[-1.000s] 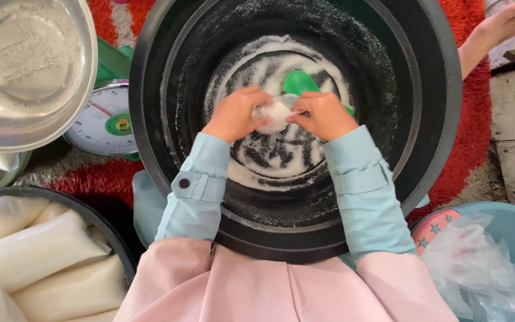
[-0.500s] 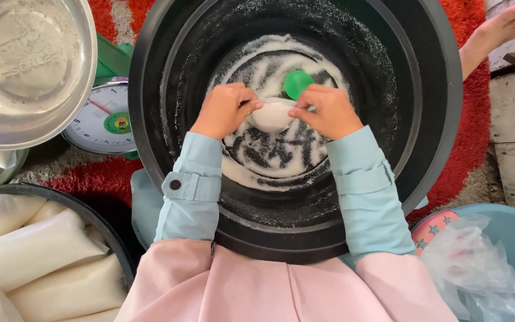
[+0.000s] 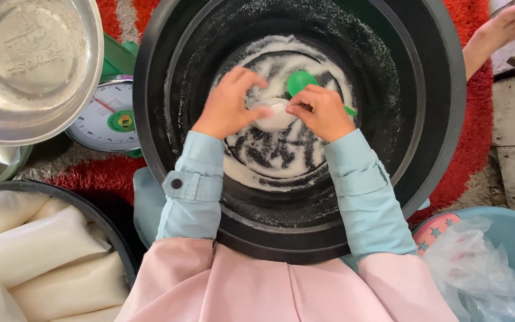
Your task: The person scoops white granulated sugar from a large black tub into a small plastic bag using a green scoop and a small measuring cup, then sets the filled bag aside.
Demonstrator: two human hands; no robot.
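Note:
Both my hands are down inside a large black tub (image 3: 442,119) whose floor is streaked with white grains (image 3: 281,158). My left hand (image 3: 230,101) and my right hand (image 3: 320,110) pinch the top of a small clear bag (image 3: 272,116) filled with the white grains, holding it between them over the tub floor. A green scoop (image 3: 300,81) lies in the tub just beyond my right hand, its handle partly hidden under that hand.
A steel bowl (image 3: 28,65) sits on a green dial scale (image 3: 111,116) at the left. A black basin (image 3: 99,220) at lower left holds several filled white bags (image 3: 31,247). Clear plastic bags (image 3: 484,268) lie in a blue basin at lower right. A person's bare foot (image 3: 502,30) rests on the red rug.
My hands have shifted slightly on the small bag, drawing its top together; the green scoop is more exposed beyond my right hand.

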